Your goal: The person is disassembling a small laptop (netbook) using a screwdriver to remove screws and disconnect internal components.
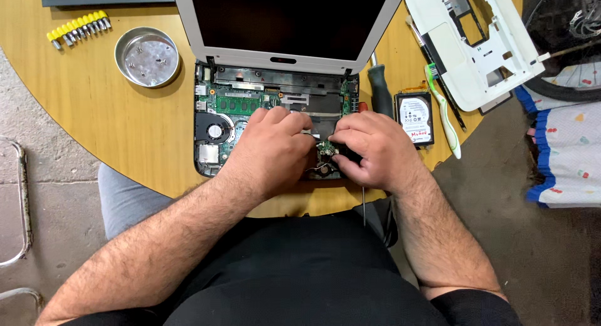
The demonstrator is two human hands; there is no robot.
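we press our left hand, fingers curled, on the opened laptop; our right hand pinches a small green circuit board on the counter.

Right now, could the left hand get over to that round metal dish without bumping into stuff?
Probably yes. The left hand rests on the open laptop's insides, and only bare table lies between it and the round metal dish.

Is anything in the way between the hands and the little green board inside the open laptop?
Nothing visible is. Both the left hand and the right hand already rest on the opened laptop base, their fingertips meeting at the small green circuit board. The screwdriver and hard drive lie off to the right side.
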